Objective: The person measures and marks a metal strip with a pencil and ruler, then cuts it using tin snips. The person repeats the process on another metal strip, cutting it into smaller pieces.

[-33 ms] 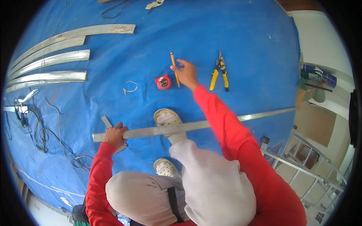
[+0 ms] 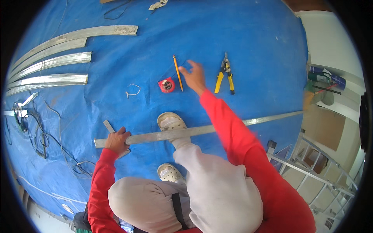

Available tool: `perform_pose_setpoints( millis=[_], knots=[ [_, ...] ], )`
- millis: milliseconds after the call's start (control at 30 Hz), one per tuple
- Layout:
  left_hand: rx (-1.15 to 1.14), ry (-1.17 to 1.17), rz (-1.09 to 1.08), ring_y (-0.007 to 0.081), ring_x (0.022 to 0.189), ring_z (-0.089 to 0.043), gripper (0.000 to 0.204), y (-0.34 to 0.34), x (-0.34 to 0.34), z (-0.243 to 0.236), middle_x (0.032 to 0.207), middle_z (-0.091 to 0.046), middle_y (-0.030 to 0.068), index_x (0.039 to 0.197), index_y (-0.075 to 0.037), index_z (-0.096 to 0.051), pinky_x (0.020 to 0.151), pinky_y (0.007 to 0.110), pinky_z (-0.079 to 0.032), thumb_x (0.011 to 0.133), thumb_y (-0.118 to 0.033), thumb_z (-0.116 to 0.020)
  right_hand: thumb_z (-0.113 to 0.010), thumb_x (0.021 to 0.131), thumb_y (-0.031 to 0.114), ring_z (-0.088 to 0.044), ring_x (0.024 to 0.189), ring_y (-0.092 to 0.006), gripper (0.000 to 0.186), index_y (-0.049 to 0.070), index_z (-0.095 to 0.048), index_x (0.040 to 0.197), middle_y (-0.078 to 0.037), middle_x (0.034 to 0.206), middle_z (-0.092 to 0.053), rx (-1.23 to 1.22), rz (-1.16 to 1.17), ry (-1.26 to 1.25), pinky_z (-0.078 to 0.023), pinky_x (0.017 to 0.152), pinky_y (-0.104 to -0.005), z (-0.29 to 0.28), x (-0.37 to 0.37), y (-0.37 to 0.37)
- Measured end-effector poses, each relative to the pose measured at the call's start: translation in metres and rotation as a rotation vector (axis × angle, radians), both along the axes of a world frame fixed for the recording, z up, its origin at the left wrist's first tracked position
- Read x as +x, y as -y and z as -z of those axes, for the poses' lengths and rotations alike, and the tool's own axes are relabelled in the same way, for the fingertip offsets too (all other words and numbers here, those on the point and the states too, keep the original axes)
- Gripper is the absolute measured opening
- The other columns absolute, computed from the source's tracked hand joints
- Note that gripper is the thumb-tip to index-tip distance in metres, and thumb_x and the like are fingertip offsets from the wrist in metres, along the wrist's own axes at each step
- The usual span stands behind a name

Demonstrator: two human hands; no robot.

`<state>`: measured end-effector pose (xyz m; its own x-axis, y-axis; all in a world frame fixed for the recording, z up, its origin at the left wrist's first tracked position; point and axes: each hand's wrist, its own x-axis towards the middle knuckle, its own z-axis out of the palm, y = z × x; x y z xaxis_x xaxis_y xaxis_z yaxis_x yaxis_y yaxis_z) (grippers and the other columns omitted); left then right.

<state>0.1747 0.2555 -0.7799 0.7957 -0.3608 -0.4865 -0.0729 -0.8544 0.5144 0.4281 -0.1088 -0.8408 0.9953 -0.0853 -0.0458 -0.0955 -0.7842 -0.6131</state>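
Note:
My left hand (image 2: 118, 140) is closed round a long silver metal channel (image 2: 155, 136) near its left end. The channel runs across above my foot and under my right forearm. A short flat metal piece (image 2: 108, 126) sticks out beyond the left hand, partly hidden by it. My right hand (image 2: 194, 77) hovers over the blue sheet, thumb and fingers apart, holding nothing. Just left of it lies an orange pencil (image 2: 177, 73), beside a red tape measure (image 2: 167, 85). To the hand's right lie yellow-handled tin snips (image 2: 225, 74).
Several metal channels (image 2: 70, 58) lie at the far left on the blue sheet (image 2: 256, 50). Tangled cables (image 2: 42, 136) spread below them. A white loop of string (image 2: 133, 90) is left of the tape measure. An aluminium ladder (image 2: 311, 176) stands at the right.
My right hand has drawn slightly away from the pencil, which now lies a little more upright in view. My left hand stays on the channel.

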Motion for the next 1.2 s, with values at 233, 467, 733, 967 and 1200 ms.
perform_pose_setpoints(
  millis=[233,467,733,967,1200],
  knots=[
    [-0.066,-0.12,0.075,0.0339,0.103,-0.066,0.046,-0.007,0.024,-0.027,0.102,-0.064,0.0137,0.109,-0.012,-0.076,0.083,0.047,-0.056,0.065,-0.018,-0.086,-0.087,0.059,0.077,-0.028,0.151,-0.05,0.148,0.0,-0.016,0.164,-0.033,0.162,-0.029,-0.461,0.509,-0.338,-0.026,0.122,-0.0603,0.009,-0.026,0.126],
    [-0.147,-0.446,-0.019,0.0373,0.078,-0.072,0.039,-0.019,0.075,-0.063,0.086,-0.075,0.0197,0.103,-0.004,-0.079,0.074,0.046,-0.058,0.072,-0.028,-0.079,-0.091,0.065,0.063,-0.044,0.142,-0.0444,0.128,-0.004,-0.03,0.154,-0.029,0.151,-0.043,-0.122,0.37,-0.721,-0.042,0.112,-0.0553,0.037,0.0,0.176],
    [0.083,-0.312,-0.014,0.0377,0.084,-0.073,0.045,0.006,0.114,-0.101,0.088,-0.076,0.0147,0.101,-0.01,-0.081,0.081,0.049,-0.058,0.088,-0.052,-0.074,-0.081,0.08,0.037,-0.051,0.138,-0.041,0.082,0.0,-0.045,0.143,-0.025,0.142,-0.053,1.22,0.234,-0.805,-0.04,0.116,-0.0499,-0.114,0.002,0.16],
    [0.177,-0.256,-0.02,0.0424,0.092,-0.072,0.049,0.014,0.124,-0.113,0.094,-0.076,0.0171,0.101,-0.012,-0.081,0.083,0.052,-0.058,0.092,-0.058,-0.071,-0.083,0.073,0.034,-0.041,0.147,-0.0412,0.116,0.002,-0.018,0.164,-0.025,0.153,-0.043,1.151,-0.332,-0.678,-0.029,0.125,-0.0505,-0.265,-0.075,0.058],
    [0.176,0.031,-0.031,0.0433,0.091,-0.071,0.043,0.028,0.167,-0.165,0.093,-0.075,0.0185,0.098,-0.012,-0.081,0.08,0.053,-0.057,0.09,-0.053,-0.073,-0.081,0.079,0.023,-0.046,0.142,-0.0331,0.103,0.002,-0.023,0.162,-0.02,0.15,-0.046,1.066,-0.498,-0.577,-0.033,0.122,-0.0476,-0.38,-0.065,0.002]
  ],
)
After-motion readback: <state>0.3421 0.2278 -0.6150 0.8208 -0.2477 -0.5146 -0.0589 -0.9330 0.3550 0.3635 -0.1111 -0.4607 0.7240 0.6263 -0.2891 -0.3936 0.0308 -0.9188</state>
